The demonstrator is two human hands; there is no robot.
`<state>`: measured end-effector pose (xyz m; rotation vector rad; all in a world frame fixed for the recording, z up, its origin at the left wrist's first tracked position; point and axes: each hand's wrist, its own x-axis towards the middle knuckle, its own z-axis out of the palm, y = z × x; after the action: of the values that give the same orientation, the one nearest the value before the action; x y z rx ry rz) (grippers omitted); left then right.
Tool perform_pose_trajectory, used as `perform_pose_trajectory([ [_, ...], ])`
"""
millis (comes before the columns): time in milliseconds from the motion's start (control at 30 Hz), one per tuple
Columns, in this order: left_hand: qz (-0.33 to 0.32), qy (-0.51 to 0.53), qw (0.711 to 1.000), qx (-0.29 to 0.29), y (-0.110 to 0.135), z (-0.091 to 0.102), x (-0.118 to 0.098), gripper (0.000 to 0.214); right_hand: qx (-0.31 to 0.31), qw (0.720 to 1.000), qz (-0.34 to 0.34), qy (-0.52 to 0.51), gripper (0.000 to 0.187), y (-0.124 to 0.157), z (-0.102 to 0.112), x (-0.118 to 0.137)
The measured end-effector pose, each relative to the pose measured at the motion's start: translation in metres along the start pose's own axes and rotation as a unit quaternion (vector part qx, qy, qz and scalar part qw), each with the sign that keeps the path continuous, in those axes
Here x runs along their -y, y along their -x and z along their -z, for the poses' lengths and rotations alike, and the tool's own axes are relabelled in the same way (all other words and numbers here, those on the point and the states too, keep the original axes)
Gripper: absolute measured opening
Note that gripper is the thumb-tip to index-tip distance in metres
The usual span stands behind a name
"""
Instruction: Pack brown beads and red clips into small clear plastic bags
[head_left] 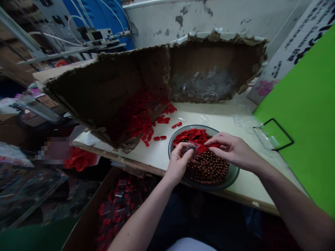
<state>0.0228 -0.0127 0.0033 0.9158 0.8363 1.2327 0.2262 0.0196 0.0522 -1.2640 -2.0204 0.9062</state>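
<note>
Over a grey bowl (pixel 234 177), my two hands meet close together. My left hand (pixel 178 164) is closed, pinching a small clear plastic tube (pixel 193 144) that seems to have dark beads inside. A red piece (pixel 201 149) shows at the tube's right end. The fingertips of my right hand (pixel 234 151) are closed on a small red plastic cap (pixel 215 145), right beside that end. Under the hands, the bowl holds shiny brown round beads (pixel 209 170), with a pile of red caps (pixel 192 134) on top at the back.
A torn cardboard box (pixel 104 87) spills red caps (pixel 141 118) onto the white table (pixel 167 160). Clear tubes (pixel 206 85) lie in its right part. Below left, a carton (pixel 83 205) contains filled red-and-clear pieces (pixel 117 198). A green board (pixel 303 115) stands right.
</note>
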Motion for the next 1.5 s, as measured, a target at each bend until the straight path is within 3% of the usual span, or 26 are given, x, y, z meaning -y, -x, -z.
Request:
perform_pose_trajectory([
  [133, 0.022, 0.086, 0.996, -0.004, 0.004, -0.017, 0.006, 0.024, -0.038, 0.992, -0.019, -0.118, 0.028, -0.001, -0.008, 0.008],
  [267, 0.033, 0.137, 0.988, -0.062, 0.005, -0.029, 0.011, 0.027, -0.102, 0.976, -0.022, -0.191, 0.027, 0.003, -0.032, 0.002],
  [367, 0.019, 0.139, 0.985, -0.098, 0.005, -0.034, 0.013, 0.030, -0.165, 0.963, -0.026, -0.212, 0.026, 0.007, -0.048, -0.004],
  [500, 0.021, 0.132, 0.986, -0.098, 0.005, -0.036, 0.012, 0.030, -0.237, 0.952, -0.029, -0.193, 0.023, 0.011, -0.057, -0.009],
  [700, -0.019, 0.110, 0.988, -0.110, 0.004, -0.040, 0.013, 0.028, -0.266, 0.928, -0.043, -0.258, 0.021, 0.020, -0.065, -0.005],
  [1000, -0.046, 0.084, 0.987, -0.132, 0.004, -0.045, 0.028, 0.024, -0.328, 0.873, -0.116, -0.342, 0.038, 0.037, -0.101, -0.001],
  [1133, -0.049, 0.074, 0.988, -0.128, 0.007, -0.046, 0.025, 0.020, -0.349, 0.855, -0.128, -0.363, 0.040, 0.037, -0.099, 0.001],
  [1233, -0.033, 0.047, 0.994, -0.088, 0.010, -0.043, 0.019, 0.020, -0.358, 0.840, -0.118, -0.389, 0.042, 0.039, -0.081, 0.002],
  [1333, 0.013, -0.009, 1.000, 0.006, 0.014, -0.036, 0.010, 0.023, -0.337, 0.868, -0.077, -0.356, 0.041, 0.042, -0.055, 0.002],
  [1500, 0.050, -0.085, 0.987, 0.128, 0.019, -0.028, -0.002, 0.025, -0.161, 0.955, -0.027, -0.248, 0.031, 0.044, -0.019, 0.007],
])
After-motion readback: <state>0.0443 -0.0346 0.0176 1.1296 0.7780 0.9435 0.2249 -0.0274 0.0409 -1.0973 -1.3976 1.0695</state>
